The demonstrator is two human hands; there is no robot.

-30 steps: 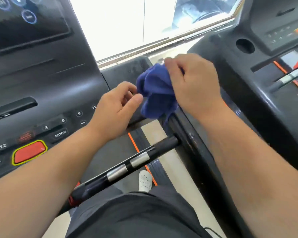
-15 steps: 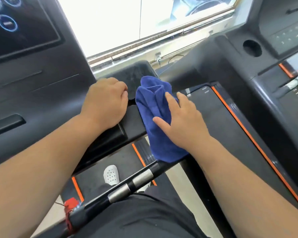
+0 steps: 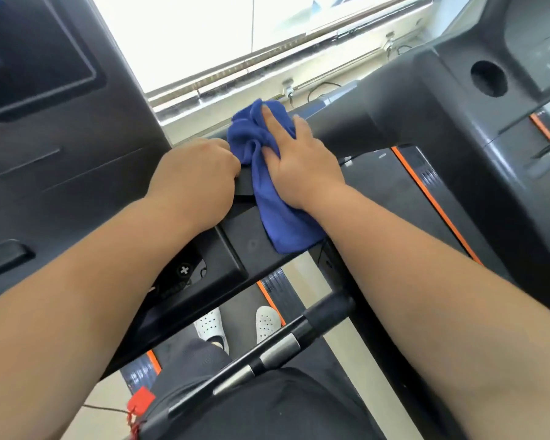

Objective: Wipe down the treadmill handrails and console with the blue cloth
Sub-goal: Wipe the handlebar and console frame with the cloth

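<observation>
right hand [image 3: 299, 163] lies flat, fingers straight, pressing crumpled blue terry cloth [image 3: 280, 223] onto broad black plastic treadmill handrail [image 3: 251, 249] at frame centre. cloth's lower end drapes to the rail's near edge. left hand [image 3: 197, 173], fingers curled, rests on the same rail, knuckles touching the cloth; whether it grips the rail cannot be told. dark grey console [image 3: 77, 154] with black screen fills upper left. black crossbar [image 3: 327, 312] with silver plates crosses lower centre; white perforated shoes [image 3: 208, 325] show just beyond it.
</observation>
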